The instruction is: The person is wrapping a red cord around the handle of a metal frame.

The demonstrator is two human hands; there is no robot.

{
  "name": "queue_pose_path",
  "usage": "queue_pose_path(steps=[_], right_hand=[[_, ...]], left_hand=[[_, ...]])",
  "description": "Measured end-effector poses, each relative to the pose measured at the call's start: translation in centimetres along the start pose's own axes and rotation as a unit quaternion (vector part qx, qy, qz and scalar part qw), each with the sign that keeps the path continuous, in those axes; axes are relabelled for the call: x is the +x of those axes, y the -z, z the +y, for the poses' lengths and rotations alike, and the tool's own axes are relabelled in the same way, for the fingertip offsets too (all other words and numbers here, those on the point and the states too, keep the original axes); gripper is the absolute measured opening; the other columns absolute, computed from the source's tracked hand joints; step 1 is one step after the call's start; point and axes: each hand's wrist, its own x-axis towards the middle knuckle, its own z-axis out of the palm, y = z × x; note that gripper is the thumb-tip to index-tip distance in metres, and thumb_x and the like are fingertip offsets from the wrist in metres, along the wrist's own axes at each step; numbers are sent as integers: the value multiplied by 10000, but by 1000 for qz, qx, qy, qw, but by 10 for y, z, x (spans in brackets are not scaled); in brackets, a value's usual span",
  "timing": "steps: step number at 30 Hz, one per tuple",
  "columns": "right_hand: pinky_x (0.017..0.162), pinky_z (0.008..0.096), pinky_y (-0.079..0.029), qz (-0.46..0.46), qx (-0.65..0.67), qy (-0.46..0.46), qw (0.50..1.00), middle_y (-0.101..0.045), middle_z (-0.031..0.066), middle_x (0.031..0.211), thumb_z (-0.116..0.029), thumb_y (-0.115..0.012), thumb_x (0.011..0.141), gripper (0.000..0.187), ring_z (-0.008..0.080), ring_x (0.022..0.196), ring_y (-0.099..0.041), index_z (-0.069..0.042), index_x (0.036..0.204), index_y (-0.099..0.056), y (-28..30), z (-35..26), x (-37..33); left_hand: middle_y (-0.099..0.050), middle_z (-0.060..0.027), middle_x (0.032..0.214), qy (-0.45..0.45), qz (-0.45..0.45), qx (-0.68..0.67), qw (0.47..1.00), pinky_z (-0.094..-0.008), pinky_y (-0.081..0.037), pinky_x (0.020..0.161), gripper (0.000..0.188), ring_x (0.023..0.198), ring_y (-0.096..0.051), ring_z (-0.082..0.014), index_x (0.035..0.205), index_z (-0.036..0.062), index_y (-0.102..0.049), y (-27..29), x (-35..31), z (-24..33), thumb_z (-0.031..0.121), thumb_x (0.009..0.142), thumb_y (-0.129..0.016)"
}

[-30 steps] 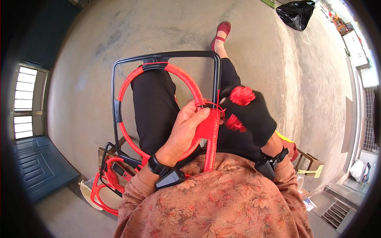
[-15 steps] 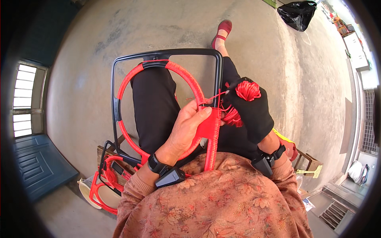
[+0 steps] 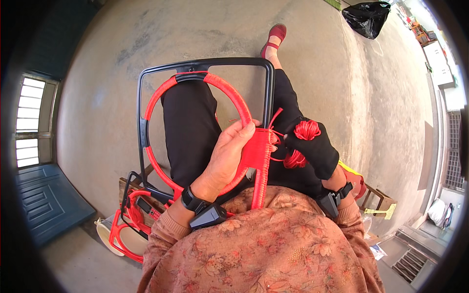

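Note:
Across my lap lies a black metal frame [image 3: 268, 93] with an inner ring [image 3: 229, 93] largely wrapped in red cord. A flat panel of red cord [image 3: 255, 152] fills the space between the ring and the frame's right side. My bare left hand [image 3: 228, 154] is closed on the ring at the panel's upper corner, thumb on top. My right hand [image 3: 316, 151], in a black glove, grips a bundle of red cord [image 3: 308, 130] just right of the panel. Loops of cord hang below that hand, and a loose strand [image 3: 276, 116] sticks up beside the frame. The right fingertips are partly hidden.
At lower left, another red-wrapped frame [image 3: 117, 234] and a keypad phone [image 3: 145, 205] rest near a pale round container [image 3: 108, 237]. A wooden stool [image 3: 382, 201] stands to my right. A black plastic bag [image 3: 366, 18] lies on the floor at far right.
My right hand has shifted slightly right and down with the cord bundle. The strand that was stretched from it to the panel is now slack. My left hand moved up slightly along the ring.

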Motion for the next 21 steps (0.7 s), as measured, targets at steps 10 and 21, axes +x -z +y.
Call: queue_pose_path(steps=[10, 21], right_hand=[[740, 250, -490, 8, 82, -2, 997, -643, 13, 851, -80, -676, 853, 109, 88, 781, -589, -43, 954, -657, -12, 30, -4], [706, 243, -447, 23, 138, -87, 986, -610, -24, 790, -134, -688, 830, 127, 76, 766, -570, -37, 885, -624, 58, 56, -26]], left_hand=[[-658, -208, 1023, -1, 6, 30, 1000, -352, -567, 766, 258, 879, -686, -283, 1147, 33, -490, -1, 1, -3, 243, 997, -488], [-655, -201, 1035, 3, 20, 37, 999, -335, -567, 757, 257, 882, -684, -273, 1152, 33, -497, -2, 0, -1, 239, 1000, -482]])
